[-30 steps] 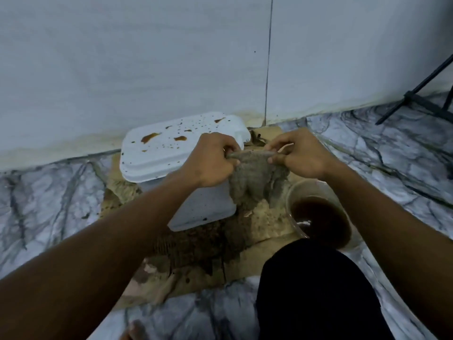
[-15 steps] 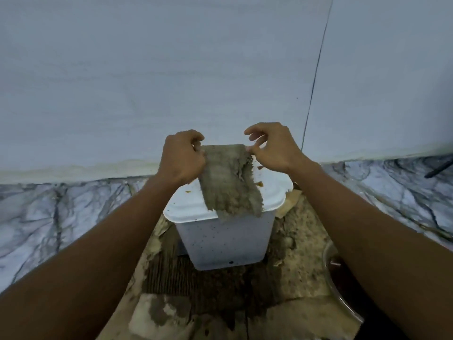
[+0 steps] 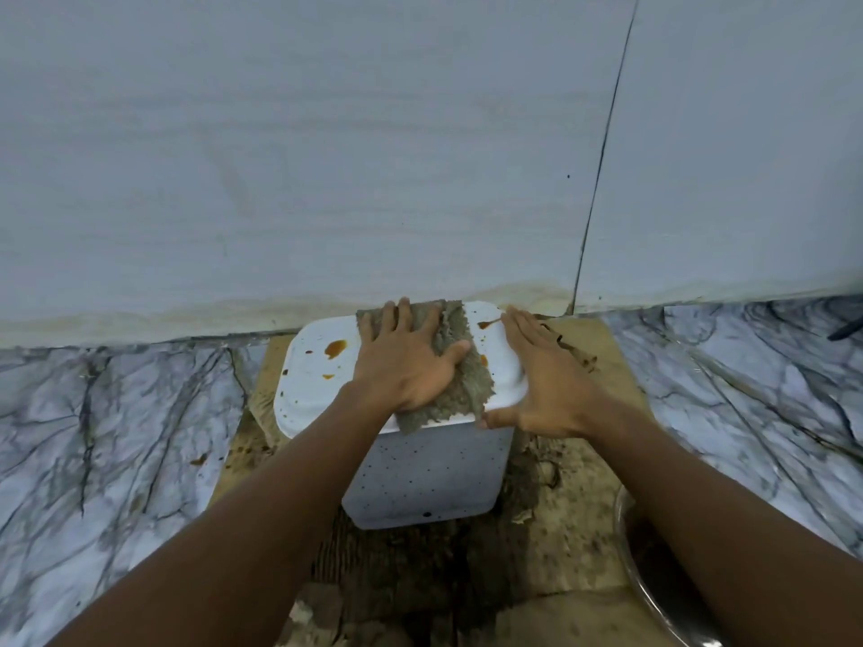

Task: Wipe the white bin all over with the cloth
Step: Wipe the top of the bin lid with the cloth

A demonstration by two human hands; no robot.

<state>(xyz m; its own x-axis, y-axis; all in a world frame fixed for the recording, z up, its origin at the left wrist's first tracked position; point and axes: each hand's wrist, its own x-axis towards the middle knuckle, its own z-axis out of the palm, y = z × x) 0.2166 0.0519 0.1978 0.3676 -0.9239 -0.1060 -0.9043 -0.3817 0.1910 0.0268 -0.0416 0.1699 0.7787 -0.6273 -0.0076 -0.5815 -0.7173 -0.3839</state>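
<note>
Brown-spattered white bin [image 3: 420, 478] partly under rough grey cloth [image 3: 467, 385]

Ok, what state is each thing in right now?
White plastic bin: upright, lid closed, brown splashes on the lid.
Grey-brown rag cloth: spread flat on the lid.
Left hand: flat, pressing the cloth.
Right hand: open, fingers straight along the lid's right edge.
Brown cardboard sheet: under the bin, darkly stained.

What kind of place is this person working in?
Likely an indoor room, seen low down: a veined marble-look floor meets plain pale wall panels, and the white bin stands on soiled cardboard.
</note>
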